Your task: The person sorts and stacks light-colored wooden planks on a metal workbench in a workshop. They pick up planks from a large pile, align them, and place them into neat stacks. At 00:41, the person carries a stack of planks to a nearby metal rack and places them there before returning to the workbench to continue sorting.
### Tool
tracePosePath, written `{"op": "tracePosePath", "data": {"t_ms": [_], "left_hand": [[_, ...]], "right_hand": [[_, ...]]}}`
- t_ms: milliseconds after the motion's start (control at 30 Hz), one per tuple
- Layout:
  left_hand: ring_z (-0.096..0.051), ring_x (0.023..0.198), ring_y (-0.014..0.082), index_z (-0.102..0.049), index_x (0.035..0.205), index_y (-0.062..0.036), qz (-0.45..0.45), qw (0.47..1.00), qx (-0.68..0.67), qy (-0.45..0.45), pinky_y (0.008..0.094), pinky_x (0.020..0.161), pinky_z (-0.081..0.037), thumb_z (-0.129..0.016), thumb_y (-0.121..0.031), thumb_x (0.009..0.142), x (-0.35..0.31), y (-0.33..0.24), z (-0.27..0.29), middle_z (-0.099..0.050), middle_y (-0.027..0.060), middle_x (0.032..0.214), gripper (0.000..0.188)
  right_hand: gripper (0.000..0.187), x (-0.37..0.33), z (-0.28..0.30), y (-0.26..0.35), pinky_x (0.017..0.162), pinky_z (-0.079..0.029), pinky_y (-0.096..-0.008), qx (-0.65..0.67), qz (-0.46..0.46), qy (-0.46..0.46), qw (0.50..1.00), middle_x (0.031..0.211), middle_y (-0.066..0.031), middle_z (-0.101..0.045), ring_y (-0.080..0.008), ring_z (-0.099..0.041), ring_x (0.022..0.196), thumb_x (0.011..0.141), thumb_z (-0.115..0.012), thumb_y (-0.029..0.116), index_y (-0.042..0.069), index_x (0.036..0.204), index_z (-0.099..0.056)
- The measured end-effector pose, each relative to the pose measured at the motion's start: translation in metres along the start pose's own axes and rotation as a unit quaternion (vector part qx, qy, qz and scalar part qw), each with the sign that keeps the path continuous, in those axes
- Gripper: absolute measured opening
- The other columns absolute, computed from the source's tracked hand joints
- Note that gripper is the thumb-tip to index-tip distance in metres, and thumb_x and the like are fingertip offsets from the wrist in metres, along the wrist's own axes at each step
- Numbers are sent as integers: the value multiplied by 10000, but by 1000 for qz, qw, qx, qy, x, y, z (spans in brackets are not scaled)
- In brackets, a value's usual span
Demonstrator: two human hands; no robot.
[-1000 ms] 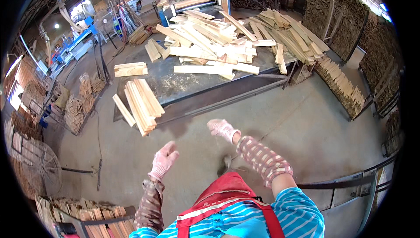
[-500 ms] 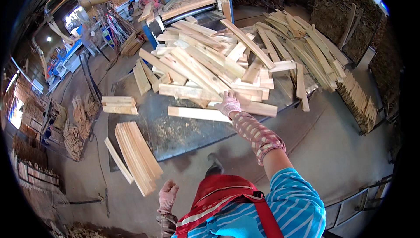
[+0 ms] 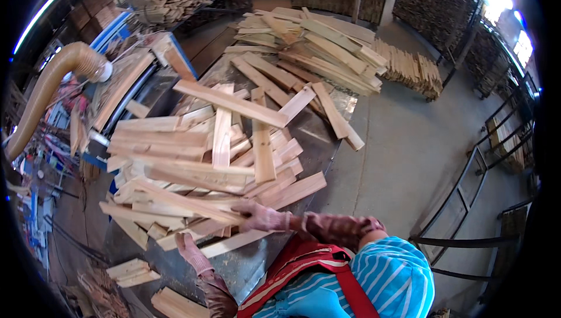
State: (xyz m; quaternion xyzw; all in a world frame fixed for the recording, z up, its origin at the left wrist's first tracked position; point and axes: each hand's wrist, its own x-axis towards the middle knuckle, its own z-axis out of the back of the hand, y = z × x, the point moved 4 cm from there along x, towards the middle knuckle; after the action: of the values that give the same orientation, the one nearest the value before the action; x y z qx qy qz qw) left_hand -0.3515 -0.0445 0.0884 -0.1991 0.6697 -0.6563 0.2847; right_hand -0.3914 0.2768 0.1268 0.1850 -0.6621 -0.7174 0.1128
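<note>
Pale wooden boards lie in a loose heap point(image 3: 175, 172) on a dark metal table point(image 3: 234, 259). My right hand point(image 3: 263, 216), in a pinkish knit glove, closes on the near end of a long board point(image 3: 187, 202) that slants across the front of the heap. My left hand point(image 3: 191, 252), gloved alike, is raised at the heap's near edge. Its fingers are stretched out and it holds nothing; whether it touches the boards beside it I cannot tell. A loose board point(image 3: 236, 242) lies below my right hand.
Near the left front are a small stack of boards point(image 3: 133, 272) and a larger one point(image 3: 178, 304). A machine with a ribbed tan hose point(image 3: 52, 75) stands at the back left. More boards point(image 3: 327, 49) are piled at the far end. Metal racks point(image 3: 461, 195) line the right.
My view has swung right. My right hand has taken hold of a board's end. My left hand has come up from beside my body to the edge of the heap.
</note>
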Motion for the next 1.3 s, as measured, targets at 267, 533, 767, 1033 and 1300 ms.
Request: {"op": "tracePosePath", "data": {"t_ms": [267, 533, 767, 1033, 1300], "left_hand": [[-271, 1487, 318, -298, 1551, 26, -125, 983, 128, 41, 415, 1232, -215, -697, -183, 913, -21, -80, -213, -246, 209, 1629, 781], [-437, 1385, 374, -310, 1526, 37, -138, 938, 210, -237, 411, 1122, -414, -689, -60, 809, 9, -27, -260, -395, 240, 1532, 817], [-702, 973, 299, -596, 1258, 39, 47, 952, -261, -152, 375, 894, -578, -493, 107, 729, -11, 4, -188, -708, 159, 1097, 543], [-699, 854, 229, -585, 1280, 49, 21, 953, -216, -212, 319, 751, -580, -553, 138, 768, -47, -32, -169, -704, 138, 1023, 520], [-615, 634, 225, -508, 1445, -155, 80, 848, -520, -60, 378, 555, -539, -554, -239, 945, -78, -23, -101, -685, 204, 1069, 509]], "right_hand": [[676, -24, 236, 6, 1002, -475, -303, 133, 2, -201, 970, 1205, -43, -637, -147, -585, 1128, 755, -751, 17, 24, 1397, -539], [655, 24, 628, -13, 1134, -396, -391, -709, -142, -392, 569, 1524, -197, -444, -399, -444, 1378, 912, -684, 338, 185, 1509, -462], [503, 215, 450, -21, 1034, -430, -355, -188, 140, -27, 972, 1367, -127, -582, -235, -563, 1213, 965, -547, 205, 16, 1432, -519], [858, 196, -9, 99, 1067, -434, -433, -433, 203, 266, 837, 1460, -206, -475, -362, -509, 1309, 855, -667, 475, 42, 1520, -341], [496, 265, -14, 57, 897, -521, -451, -420, 230, 170, 861, 1173, -249, -640, -368, -626, 1122, 896, -601, 354, 57, 1290, -552]]}}
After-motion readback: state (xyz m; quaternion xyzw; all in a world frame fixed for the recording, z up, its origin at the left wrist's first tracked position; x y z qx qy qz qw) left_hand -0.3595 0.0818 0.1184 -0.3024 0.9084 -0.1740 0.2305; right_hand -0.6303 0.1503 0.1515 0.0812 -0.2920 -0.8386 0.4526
